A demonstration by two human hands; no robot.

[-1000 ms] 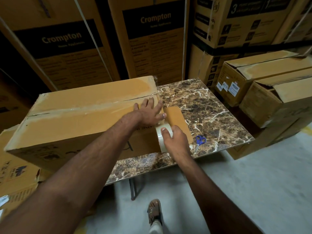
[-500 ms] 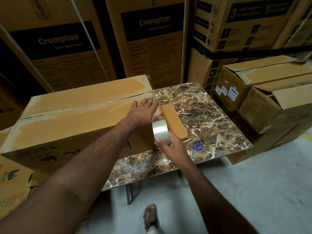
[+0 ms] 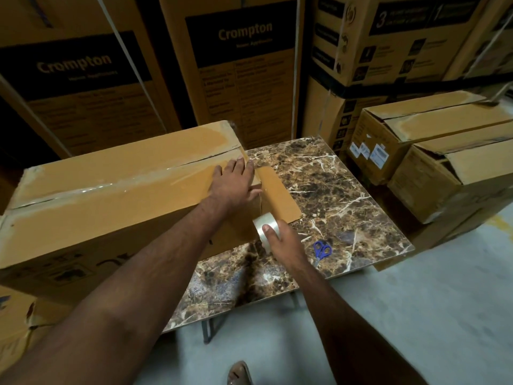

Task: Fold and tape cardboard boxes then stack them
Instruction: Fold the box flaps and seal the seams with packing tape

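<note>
A long brown cardboard box [image 3: 105, 195] lies on the marble-patterned table [image 3: 333, 201], with clear tape along its top seam. My left hand [image 3: 233, 182] presses flat on the box's top at the right end, fingers straight. My right hand [image 3: 280, 240] grips a roll of clear tape [image 3: 265, 226] just below the box's right end, at the near corner. A side flap [image 3: 277, 195] sticks out from that end over the table.
Blue-handled scissors [image 3: 321, 250] lie on the table right of my right hand. Two brown boxes [image 3: 433, 140] are stacked to the right. Tall printed cartons [image 3: 244, 65] stand behind the table. My foot [image 3: 240, 373] is on the grey floor below.
My right hand has drawn the tape roll down from the box's top edge along its right end. The left hand stays pressed on the top.
</note>
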